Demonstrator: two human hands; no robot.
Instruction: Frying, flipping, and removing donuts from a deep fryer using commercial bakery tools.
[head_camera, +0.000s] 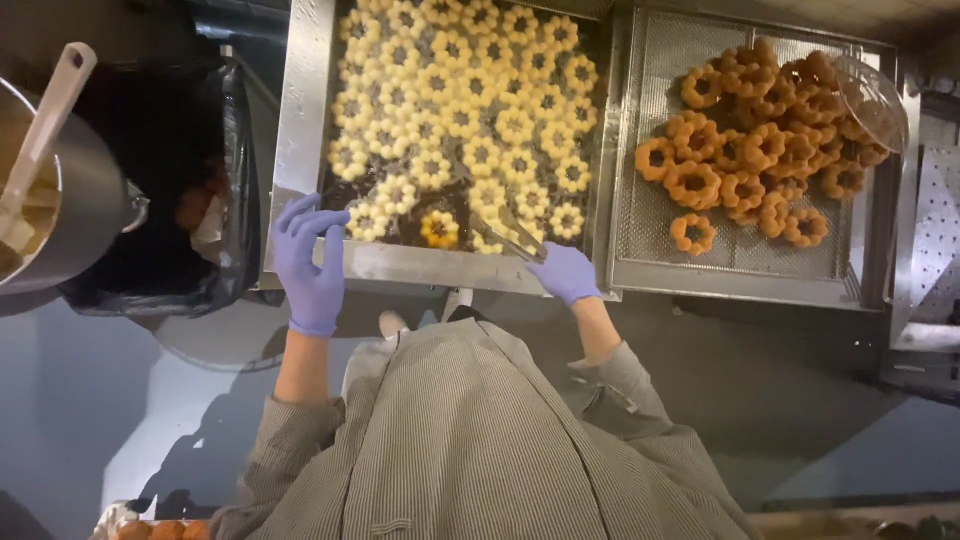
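Several pale, flower-shaped ring doughnuts (470, 110) float in dark oil in a steel fryer vat (305, 120). My right hand (565, 272), in a purple glove, grips metal tongs (508, 236) whose tips reach toward the doughnuts at the vat's near edge. One doughnut (440, 230) near the front looks darker yellow than the others. My left hand (310, 262), also gloved, hovers open over the vat's near-left rim, fingers spread, holding nothing.
To the right, a perforated steel draining tray (650, 250) holds several browned doughnuts (760, 150). A clear bowl (872, 100) sits at its far right corner. On the left are a black-lined bin (170, 200) and a metal pot (75, 200) with a white spatula (40, 140).
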